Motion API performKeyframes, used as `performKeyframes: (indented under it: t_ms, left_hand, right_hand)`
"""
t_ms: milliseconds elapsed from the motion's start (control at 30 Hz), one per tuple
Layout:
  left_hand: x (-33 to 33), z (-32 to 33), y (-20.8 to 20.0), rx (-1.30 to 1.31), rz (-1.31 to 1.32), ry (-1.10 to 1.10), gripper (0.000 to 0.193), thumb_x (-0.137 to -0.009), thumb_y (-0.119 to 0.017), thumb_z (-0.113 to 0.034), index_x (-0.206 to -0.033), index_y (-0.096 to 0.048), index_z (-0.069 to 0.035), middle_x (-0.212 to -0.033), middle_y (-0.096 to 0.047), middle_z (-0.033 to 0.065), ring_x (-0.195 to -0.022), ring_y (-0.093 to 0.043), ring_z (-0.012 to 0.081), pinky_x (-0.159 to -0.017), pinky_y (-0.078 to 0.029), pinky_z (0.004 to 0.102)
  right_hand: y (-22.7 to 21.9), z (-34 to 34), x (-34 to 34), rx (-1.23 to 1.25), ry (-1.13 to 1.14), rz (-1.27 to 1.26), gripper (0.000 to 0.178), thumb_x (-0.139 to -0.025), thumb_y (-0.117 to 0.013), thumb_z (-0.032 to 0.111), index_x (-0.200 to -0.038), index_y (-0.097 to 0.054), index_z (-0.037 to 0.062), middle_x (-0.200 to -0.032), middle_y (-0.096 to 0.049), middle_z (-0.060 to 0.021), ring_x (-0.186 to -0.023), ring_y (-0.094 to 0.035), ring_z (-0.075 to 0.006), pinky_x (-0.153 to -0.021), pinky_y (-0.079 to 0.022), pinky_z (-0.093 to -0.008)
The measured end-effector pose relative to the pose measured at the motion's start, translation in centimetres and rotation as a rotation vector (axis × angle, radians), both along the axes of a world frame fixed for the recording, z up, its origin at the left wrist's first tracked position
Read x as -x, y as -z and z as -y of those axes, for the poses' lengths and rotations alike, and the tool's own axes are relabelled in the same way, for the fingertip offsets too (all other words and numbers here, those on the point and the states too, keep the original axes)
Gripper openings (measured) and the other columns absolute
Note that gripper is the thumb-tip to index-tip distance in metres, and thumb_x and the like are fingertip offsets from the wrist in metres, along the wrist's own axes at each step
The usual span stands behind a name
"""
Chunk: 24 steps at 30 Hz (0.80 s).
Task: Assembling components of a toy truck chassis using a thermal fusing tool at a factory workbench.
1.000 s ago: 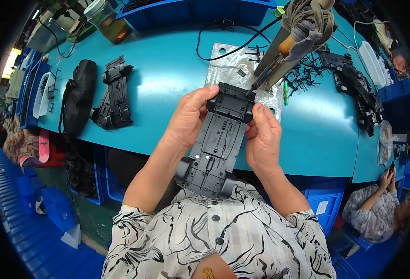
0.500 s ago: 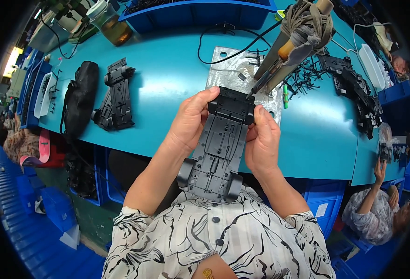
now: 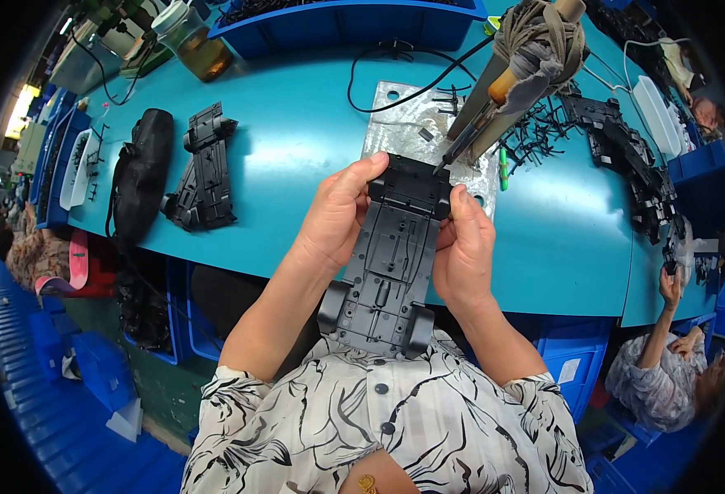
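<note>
Between my two hands is a black plastic toy car chassis, with two wheels at its near end. My left hand grips its far left edge, thumb on top. At the far right edge my right hand grips it the same way, thumb up; the fingers underneath are partly hidden. The tip of a soldering iron, mounted on a cloth-wrapped stand, meets the chassis's far right corner by my right thumb. Beneath the iron lies a silvery metal plate.
Small black parts are heaped right of the stand, near a green pen-like stick. More black chassis and a black pouch lie left. A blue bin stands behind. At right, another person's hand reaches to the black chassis pile.
My hands and the chassis stay almost in place at the iron's tip. The other person's hand at the right has shifted slightly, toward the black parts.
</note>
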<state>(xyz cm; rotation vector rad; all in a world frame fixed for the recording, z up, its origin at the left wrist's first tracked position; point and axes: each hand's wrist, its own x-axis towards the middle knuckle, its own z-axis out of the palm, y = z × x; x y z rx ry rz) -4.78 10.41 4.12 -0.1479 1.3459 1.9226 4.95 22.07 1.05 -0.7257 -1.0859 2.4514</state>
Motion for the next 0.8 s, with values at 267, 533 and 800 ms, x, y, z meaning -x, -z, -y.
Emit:
performKeyframes:
  t_ms: [267, 533, 800]
  left_hand:
    - [-0.07, -0.04, 0.14, 0.010, -0.045, -0.009, 0.036, -0.088, -0.059, -0.036, -0.100, -0.062, -0.002, -0.086, -0.066, 0.0055, -0.073, -0.062, 0.0096, -0.066, -0.049, 0.0223]
    - [-0.01, 0.11, 0.12, 0.005, -0.027, -0.008, 0.036, -0.088, -0.059, -0.036, -0.101, -0.062, -0.002, -0.086, -0.066, 0.0053, -0.075, -0.062, 0.0092, -0.069, -0.049, 0.0224]
    - [0.15, 0.23, 0.44, -0.015, -0.008, -0.015, 0.035, -0.088, -0.059, -0.036, -0.100, -0.063, -0.003, -0.087, -0.065, 0.0051, -0.075, -0.061, 0.0092, -0.068, -0.049, 0.0224]
  right_hand:
    - [-0.20, 0.04, 0.02, 0.012, 0.001, 0.006, 0.027, -0.093, -0.058, 0.031, -0.086, -0.061, 0.0057, -0.071, -0.052, 0.0041, -0.063, -0.045, -0.0046, -0.059, -0.036, -0.0190]
    - [-0.34, 0.04, 0.10, 0.000, -0.027, -0.012, 0.026, -0.093, -0.058, 0.032, -0.087, -0.062, 0.0066, -0.072, -0.053, 0.0044, -0.064, -0.045, -0.0042, -0.060, -0.037, -0.0191]
    - [0.03, 0.10, 0.30, 0.010, -0.009, -0.013, 0.026, -0.093, -0.058, 0.031, -0.089, -0.062, 0.0057, -0.073, -0.053, 0.0047, -0.065, -0.046, -0.0044, -0.061, -0.037, -0.0194]
